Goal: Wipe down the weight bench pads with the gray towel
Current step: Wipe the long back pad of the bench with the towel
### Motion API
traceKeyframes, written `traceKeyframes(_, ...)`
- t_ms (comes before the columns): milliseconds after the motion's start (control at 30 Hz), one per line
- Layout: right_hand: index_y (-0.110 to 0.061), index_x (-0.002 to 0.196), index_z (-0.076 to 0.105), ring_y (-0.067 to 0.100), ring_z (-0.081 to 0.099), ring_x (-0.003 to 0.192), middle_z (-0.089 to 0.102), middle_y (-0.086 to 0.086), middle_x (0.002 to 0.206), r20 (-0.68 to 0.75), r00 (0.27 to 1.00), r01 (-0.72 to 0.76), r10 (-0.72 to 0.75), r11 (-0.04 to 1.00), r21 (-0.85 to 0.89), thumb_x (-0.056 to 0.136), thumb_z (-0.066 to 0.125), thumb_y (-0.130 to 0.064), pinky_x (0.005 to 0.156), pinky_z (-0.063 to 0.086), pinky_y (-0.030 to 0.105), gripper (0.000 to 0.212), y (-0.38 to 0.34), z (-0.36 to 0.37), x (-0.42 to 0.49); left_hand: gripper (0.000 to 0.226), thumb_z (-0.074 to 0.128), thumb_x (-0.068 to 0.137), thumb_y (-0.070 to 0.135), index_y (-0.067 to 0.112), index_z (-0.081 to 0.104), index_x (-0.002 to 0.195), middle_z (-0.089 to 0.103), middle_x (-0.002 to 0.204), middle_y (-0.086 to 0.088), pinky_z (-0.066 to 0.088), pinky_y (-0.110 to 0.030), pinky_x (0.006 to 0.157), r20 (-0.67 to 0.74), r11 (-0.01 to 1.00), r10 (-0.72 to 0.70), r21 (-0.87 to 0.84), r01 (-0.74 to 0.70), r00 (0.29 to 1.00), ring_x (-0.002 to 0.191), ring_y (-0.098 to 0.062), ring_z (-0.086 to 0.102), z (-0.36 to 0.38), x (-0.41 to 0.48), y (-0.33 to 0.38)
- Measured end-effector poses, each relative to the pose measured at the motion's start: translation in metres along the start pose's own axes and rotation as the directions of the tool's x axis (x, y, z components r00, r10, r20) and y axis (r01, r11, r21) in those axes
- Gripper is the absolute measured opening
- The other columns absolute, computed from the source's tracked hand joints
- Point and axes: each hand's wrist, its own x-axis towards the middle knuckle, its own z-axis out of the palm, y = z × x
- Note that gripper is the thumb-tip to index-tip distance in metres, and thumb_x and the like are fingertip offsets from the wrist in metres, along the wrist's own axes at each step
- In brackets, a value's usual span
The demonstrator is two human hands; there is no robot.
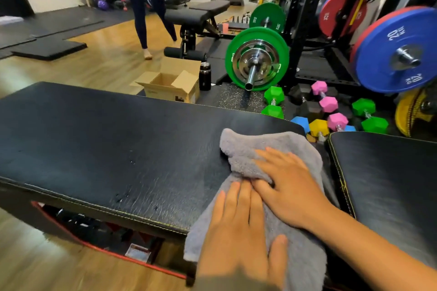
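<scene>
A long black bench pad (99,146) runs across the lower left, with a few wet drops near its front edge. A second black pad (387,177) lies to its right, across a narrow gap. The gray towel (250,149) is spread over the right end of the long pad and hangs over its front edge. My left hand (238,227) lies flat on the towel's near part, fingers together. My right hand (288,184) presses flat on the towel just beyond it, fingertips pointing left.
Behind the bench stand an open cardboard box (170,85), a dark bottle (204,75) and a barbell with green plates (256,59). Colourful dumbbells (328,104) litter the floor at right. A person's legs (144,7) are by another bench (198,15) farther back.
</scene>
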Motion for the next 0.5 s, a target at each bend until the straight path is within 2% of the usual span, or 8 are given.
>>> traceKeyframes(33,-0.043,0.135,0.048,0.010,0.021,0.145,0.034,-0.017,0.152,0.040,0.999,-0.020,0.021,1.000,-0.024,0.076,0.022,-0.055,0.118,0.008,0.044,0.065,0.003,-0.003,0.014,0.081,0.036,0.080,0.055,-0.002,0.048,0.136,0.046,0.143,-0.017,0.021,-0.040,0.105,0.009,1.000,-0.010,-0.023,0.010,1.000,0.135,-0.031,0.040,-0.003,0.008,0.000)
traceKeyframes(67,-0.044,0.137,0.044,0.010,0.016,0.146,0.029,-0.018,0.154,0.070,0.997,-0.031,0.034,0.999,-0.045,0.077,0.023,-0.053,0.118,0.004,0.044,0.064,0.006,-0.004,0.030,0.084,0.028,0.083,0.056,-0.002,0.034,0.144,0.032,0.152,-0.017,0.014,-0.038,0.110,0.006,0.999,-0.015,-0.045,0.015,1.000,0.143,-0.030,0.025,-0.009,0.019,0.002)
traceKeyframes(133,-0.047,0.139,0.040,0.012,0.013,0.147,0.025,-0.017,0.156,0.105,0.994,-0.024,0.031,0.998,-0.064,0.079,0.025,-0.048,0.117,0.002,0.048,0.062,0.014,-0.004,0.062,0.088,0.014,0.084,0.058,0.003,-0.001,0.151,-0.004,0.160,-0.013,-0.004,-0.037,0.118,0.006,0.999,-0.020,-0.045,0.020,1.000,0.147,-0.022,-0.011,-0.015,0.042,0.001)
traceKeyframes(167,-0.047,0.139,0.039,0.014,0.013,0.147,0.025,-0.017,0.156,0.119,0.993,-0.019,0.027,0.997,-0.069,0.079,0.026,-0.047,0.117,0.003,0.050,0.062,0.019,-0.004,0.078,0.088,0.011,0.083,0.057,0.004,-0.008,0.150,-0.012,0.160,-0.011,-0.008,-0.038,0.119,0.039,0.999,-0.030,-0.039,0.031,0.999,0.146,-0.021,-0.018,-0.015,0.054,-0.002)
traceKeyframes(233,-0.047,0.138,0.041,0.017,0.017,0.145,0.028,-0.015,0.155,0.139,0.990,-0.010,0.021,0.997,-0.080,0.079,0.024,-0.046,0.116,0.008,0.052,0.061,0.027,-0.003,0.106,0.088,0.006,0.082,0.055,0.001,-0.009,0.149,-0.011,0.159,-0.016,-0.007,-0.040,0.119,0.050,0.998,-0.055,-0.003,0.055,0.997,0.146,-0.024,-0.016,-0.013,0.079,-0.010)
traceKeyframes(300,-0.046,0.132,0.047,0.022,0.030,0.137,0.037,-0.013,0.151,0.129,0.992,0.019,-0.005,0.993,-0.114,0.078,0.023,-0.044,0.111,0.022,0.053,0.059,0.031,-0.001,0.131,0.086,0.003,0.083,0.053,-0.002,-0.008,0.149,-0.008,0.159,-0.020,-0.006,-0.040,0.119,0.063,0.996,-0.083,-0.011,0.084,0.995,0.147,-0.026,-0.012,-0.010,0.101,-0.019)
traceKeyframes(367,-0.043,0.125,0.052,0.026,0.042,0.123,0.046,-0.011,0.140,0.126,0.992,0.022,-0.005,0.991,-0.134,0.078,0.022,-0.044,0.100,0.033,0.052,0.056,0.031,0.001,0.151,0.085,0.008,0.084,0.050,-0.003,-0.007,0.149,-0.008,0.159,-0.020,-0.005,-0.041,0.120,0.101,0.994,-0.103,-0.023,0.106,0.990,0.147,-0.026,-0.011,-0.008,0.120,-0.031)
traceKeyframes(500,-0.038,0.116,0.054,0.032,0.054,0.114,0.060,0.001,0.125,0.150,0.988,-0.033,0.047,0.995,-0.092,0.081,0.028,-0.040,0.091,0.043,0.047,0.044,0.029,0.005,0.185,0.076,0.015,0.096,0.046,-0.006,-0.003,0.148,-0.006,0.158,-0.022,-0.003,-0.042,0.119,0.140,0.992,-0.129,0.019,0.127,0.982,0.147,-0.028,-0.009,-0.011,0.152,-0.051)
